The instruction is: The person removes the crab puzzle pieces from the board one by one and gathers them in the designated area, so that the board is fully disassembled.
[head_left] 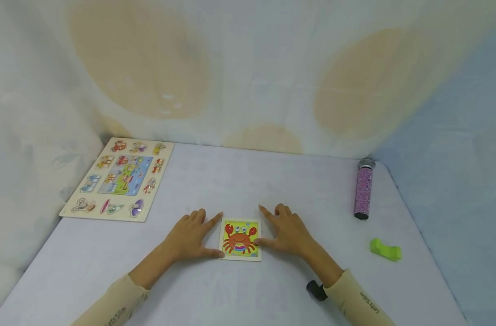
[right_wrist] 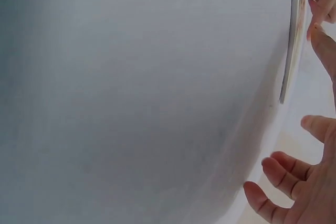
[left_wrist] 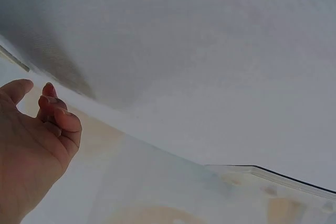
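Observation:
In the head view, a small square puzzle (head_left: 240,259) with a red crab on yellow lies flat on the white table, between the two hands. My left hand (head_left: 191,237) is at its left side: the thumb tip meets the lower left corner and the index finger stretches toward the upper left corner. On the other side, my right hand (head_left: 288,233) lays its thumb on the puzzle's right edge, with the index finger pointing past the upper right corner. Spread fingers of the left hand (left_wrist: 34,145) and right hand (right_wrist: 310,182) appear in the wrist views, gripping nothing.
A larger wooden puzzle board (head_left: 155,199) with vehicle pieces lies at the back left. Toward the right are a glittery purple tube (head_left: 363,190) with a silver cap and a green block (head_left: 385,250). A black object (head_left: 316,290) lies partly behind the right sleeve.

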